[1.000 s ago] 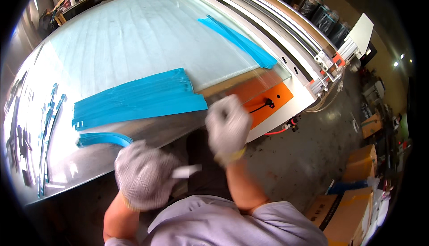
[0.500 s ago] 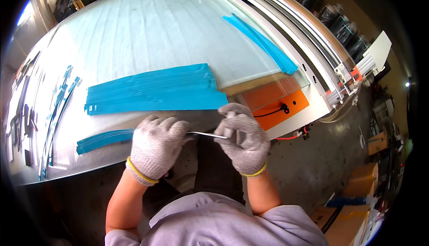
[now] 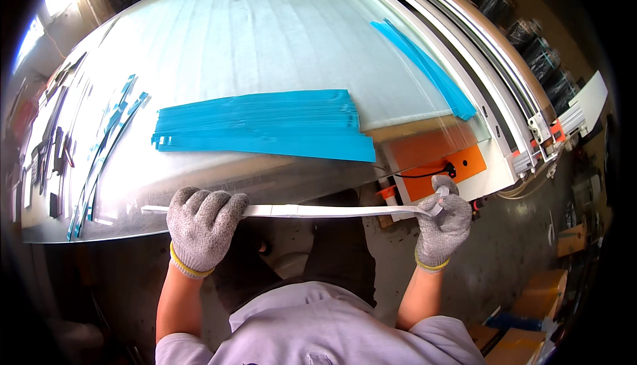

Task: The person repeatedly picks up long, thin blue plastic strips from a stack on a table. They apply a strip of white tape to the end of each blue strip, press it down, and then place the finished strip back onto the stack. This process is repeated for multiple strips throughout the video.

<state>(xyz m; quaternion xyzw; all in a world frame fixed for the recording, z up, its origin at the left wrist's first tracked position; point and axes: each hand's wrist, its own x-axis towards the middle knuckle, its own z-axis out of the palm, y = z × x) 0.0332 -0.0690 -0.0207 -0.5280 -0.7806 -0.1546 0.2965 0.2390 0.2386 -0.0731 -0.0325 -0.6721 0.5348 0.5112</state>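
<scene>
A long narrow white strip (image 3: 318,211) is stretched level between my hands, in front of the table's near edge. My left hand (image 3: 204,224), in a grey knitted glove with a yellow cuff, is closed around it, and a short end sticks out to the left. At the other end my right hand (image 3: 443,222), gloved alike, pinches the strip, where a small white flap curls up between the fingers. Whether the flap is a separate layer is hard to make out. Beyond my hands, a wide row of blue strips (image 3: 259,126) lies on the glass-like tabletop (image 3: 252,46).
A narrower bundle of blue strips (image 3: 428,73) lies at the right, beside a white metal rail (image 3: 488,113). Thin dark and blue strips (image 3: 99,159) are spread at the left. An orange plate (image 3: 431,179) with a black cable is at the near right corner. Cardboard boxes (image 3: 541,293) stand on the floor.
My hands have moved apart, the right one to the right, so a long length of strip shows between them. The strip's blue side showed before; its white side shows now. The view has shifted.
</scene>
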